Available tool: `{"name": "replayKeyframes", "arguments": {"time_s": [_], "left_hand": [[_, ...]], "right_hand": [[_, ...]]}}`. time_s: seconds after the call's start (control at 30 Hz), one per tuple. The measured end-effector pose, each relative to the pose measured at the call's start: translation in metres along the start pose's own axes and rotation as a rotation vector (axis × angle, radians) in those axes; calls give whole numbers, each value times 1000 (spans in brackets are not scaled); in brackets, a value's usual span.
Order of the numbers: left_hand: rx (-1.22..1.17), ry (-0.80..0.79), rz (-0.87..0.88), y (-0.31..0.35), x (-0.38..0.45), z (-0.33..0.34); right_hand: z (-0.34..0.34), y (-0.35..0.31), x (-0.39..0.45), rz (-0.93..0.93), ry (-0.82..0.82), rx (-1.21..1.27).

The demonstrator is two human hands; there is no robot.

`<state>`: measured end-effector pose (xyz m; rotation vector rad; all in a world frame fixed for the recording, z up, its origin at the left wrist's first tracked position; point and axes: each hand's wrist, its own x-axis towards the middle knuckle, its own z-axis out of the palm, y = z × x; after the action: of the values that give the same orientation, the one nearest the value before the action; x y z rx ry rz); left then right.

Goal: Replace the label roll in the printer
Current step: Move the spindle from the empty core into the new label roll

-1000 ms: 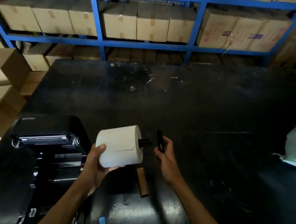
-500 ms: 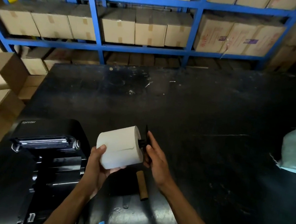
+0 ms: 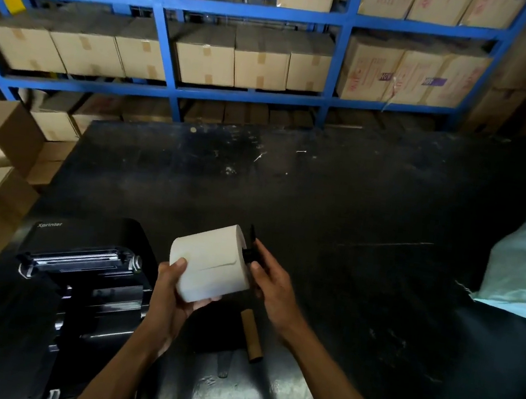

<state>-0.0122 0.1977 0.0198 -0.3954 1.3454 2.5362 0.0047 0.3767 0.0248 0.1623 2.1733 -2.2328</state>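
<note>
fingers (image 3: 179, 263) of our left hand (image 3: 172, 291) wrap around the white label roll (image 3: 211, 263), held just above the counter (image 3: 337, 209) beside the open label printer (image 3: 84, 276) at near left. our right hand (image 3: 272, 282) pinches the black end guide (image 3: 250, 248) on the spindle at the roll's right face. we judge it best to push the guide squarely along the spindle until snug, keeping the roll steady. the empty cardboard core (image 3: 252, 337) lies on the counter just below.
</note>
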Motion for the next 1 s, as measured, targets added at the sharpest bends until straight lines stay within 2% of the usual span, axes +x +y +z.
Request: {"name": "replayKeyframes", "arguments": {"time_s": [0.4,0.77,0.93,1.0], "left_hand": [[55,2,44,4,-3,0],[99,-13,57,4,-4,-2],[95,-38,63,5,-6,0],[109,-46,65,5,-7,-1]], "right_hand": [[-14,-22,1,144,-129,3],[-14,-26,7,238,-113,-54],[-20,-25,6,272,-184,20],[-22,-27,8,253,-166,-64]]}}
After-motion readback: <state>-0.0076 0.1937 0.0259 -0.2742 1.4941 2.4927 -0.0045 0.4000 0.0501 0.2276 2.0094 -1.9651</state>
